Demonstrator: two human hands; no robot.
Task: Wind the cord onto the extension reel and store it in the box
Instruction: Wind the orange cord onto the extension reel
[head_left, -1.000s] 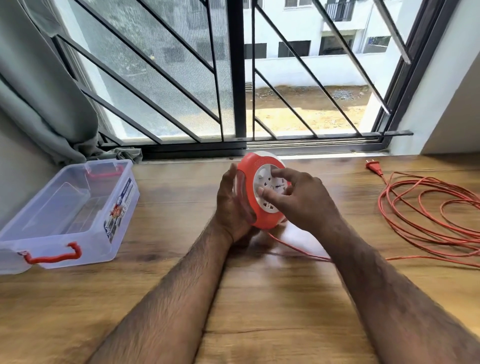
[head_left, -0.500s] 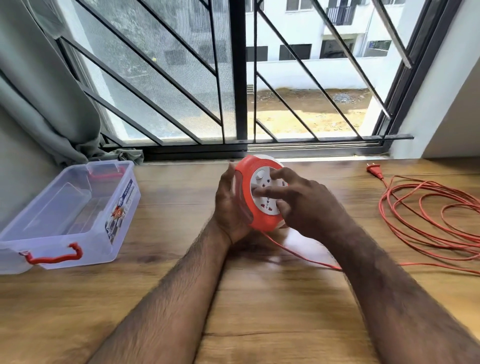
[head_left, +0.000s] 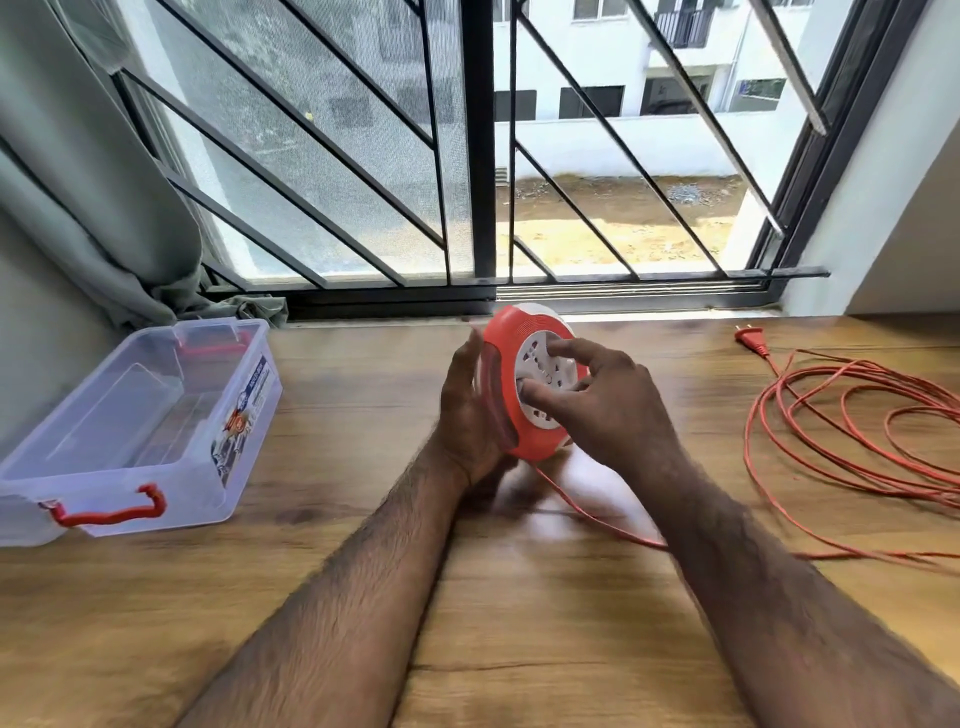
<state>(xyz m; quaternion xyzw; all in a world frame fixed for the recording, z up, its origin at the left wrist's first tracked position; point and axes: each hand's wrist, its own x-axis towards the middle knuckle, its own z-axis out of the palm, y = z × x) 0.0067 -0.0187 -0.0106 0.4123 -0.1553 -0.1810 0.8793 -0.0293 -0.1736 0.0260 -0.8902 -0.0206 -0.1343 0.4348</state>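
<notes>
An orange extension reel (head_left: 506, 374) with a white socket face stands on edge at the middle of the wooden table (head_left: 363, 519). My left hand (head_left: 467, 415) cups its back and left side. My right hand (head_left: 608, 410) lies on the white face, fingertips spread over the sockets. An orange cord (head_left: 831, 431) runs from under the reel to the right, where it lies in loose loops; its plug (head_left: 750, 338) rests near the window sill. The clear plastic box (head_left: 130, 431) with red handles sits open at the left.
A barred window (head_left: 478, 156) runs along the far edge of the table. A grey curtain (head_left: 78, 182) hangs at the back left above the box. A white wall (head_left: 883, 208) borders the right side.
My right hand's fingers have shifted round the white face, turning it. The cord under the reel has moved slightly and the loops at the right have drawn a little closer.
</notes>
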